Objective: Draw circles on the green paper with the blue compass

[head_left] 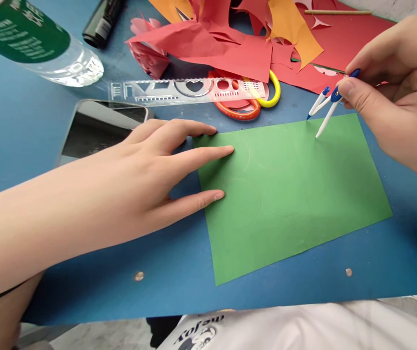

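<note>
A sheet of green paper (288, 194) lies on the blue table, with faint curved lines drawn near its left side. My left hand (172, 165) rests with fingers spread, its fingertips on the paper's left edge. Between thumb and fingers, my right hand (387, 92) pinches the top of a white and blue drawing compass (327, 112). The compass legs are slightly apart, and their tips point down at the upper right part of the sheet. Whether both tips touch the paper I cannot tell.
Behind the sheet lie a clear stencil ruler (165, 92), scissors (243, 114) with orange and yellow handles, and red paper scraps (208, 48). A smartphone (99, 129) sits partly under my left hand. A bottle (59, 43) and a black marker (102, 24) are at the upper left.
</note>
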{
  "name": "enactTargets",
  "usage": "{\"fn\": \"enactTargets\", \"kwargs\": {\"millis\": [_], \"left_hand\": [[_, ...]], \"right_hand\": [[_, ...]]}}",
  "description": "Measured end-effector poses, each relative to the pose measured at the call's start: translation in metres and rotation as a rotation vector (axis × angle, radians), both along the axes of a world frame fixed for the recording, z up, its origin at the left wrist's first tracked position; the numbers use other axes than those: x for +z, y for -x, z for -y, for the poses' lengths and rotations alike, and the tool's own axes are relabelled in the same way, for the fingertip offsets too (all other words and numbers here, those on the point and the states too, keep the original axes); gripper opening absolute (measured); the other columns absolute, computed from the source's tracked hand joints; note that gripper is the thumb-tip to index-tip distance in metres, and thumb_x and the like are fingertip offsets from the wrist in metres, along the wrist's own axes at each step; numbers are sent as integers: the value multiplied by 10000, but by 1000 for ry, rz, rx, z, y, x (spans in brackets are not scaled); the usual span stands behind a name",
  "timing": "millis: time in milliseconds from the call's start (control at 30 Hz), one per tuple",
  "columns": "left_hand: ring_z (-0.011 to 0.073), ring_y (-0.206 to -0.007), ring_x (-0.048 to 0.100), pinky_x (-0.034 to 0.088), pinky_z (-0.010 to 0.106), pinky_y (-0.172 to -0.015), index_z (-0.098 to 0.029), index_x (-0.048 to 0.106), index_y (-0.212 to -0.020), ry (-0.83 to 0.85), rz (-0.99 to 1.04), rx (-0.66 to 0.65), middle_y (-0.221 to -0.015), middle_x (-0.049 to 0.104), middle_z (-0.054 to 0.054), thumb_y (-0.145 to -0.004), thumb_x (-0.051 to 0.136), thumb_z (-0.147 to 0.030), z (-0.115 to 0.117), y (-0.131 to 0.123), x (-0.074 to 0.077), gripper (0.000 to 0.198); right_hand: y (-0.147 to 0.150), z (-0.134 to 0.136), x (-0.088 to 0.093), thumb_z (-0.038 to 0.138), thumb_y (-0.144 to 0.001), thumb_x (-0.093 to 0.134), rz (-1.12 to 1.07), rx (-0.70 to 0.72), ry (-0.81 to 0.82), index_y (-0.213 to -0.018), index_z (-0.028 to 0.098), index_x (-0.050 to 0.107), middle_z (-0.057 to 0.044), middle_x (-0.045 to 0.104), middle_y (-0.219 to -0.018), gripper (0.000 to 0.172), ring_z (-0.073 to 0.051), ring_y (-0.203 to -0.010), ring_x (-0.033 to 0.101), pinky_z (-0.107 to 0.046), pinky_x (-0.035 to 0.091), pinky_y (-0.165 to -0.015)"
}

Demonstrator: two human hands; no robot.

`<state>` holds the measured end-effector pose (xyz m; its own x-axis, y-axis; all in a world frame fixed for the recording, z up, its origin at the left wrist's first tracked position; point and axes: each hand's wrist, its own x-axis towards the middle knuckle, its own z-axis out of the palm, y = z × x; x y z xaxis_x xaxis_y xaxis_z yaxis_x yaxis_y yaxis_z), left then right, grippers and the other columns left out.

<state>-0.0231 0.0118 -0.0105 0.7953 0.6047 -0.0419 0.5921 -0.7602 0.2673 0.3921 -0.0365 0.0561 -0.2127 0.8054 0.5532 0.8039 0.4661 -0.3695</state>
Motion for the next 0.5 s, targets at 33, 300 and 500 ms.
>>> {"fn": "enactTargets", "kwargs": {"millis": [33, 300, 500], "left_hand": [[517, -1650, 671, 559, 727, -1477, -425, 744, -1833, 4, 6, 4, -1863, 611, 99, -1230, 402, -838, 0, 1, 0, 807], [526, -1679, 648, 532, 728, -1518, -500, 735, -1829, 36, 38, 37, -1887, 601, 42, -1167, 521, -823, -3, 9, -5, 767], [517, -1665, 659, 567, 729, -1484, -488, 706, -1859, 1, 30, 0, -1883, 594, 59, -1188, 494, -817, -5, 8, -8, 778]], "right_hand": [[-1, 0, 0, 208, -1046, 878, 14, -2, -3, -1081, 255, 815, 50, 907, -1038, 86, -158, -964, 890, -373, 684, -878], [0, -4, -2, 152, -1045, 897, 5, 0, -14, -1104, 266, 849, 90, 914, -1034, 137, -138, -972, 907, -312, 736, -859], [-1, -3, -2, 177, -1050, 911, 6, -19, 1, -1100, 276, 863, 94, 919, -1050, 120, -135, -956, 894, -334, 723, -873]]}}
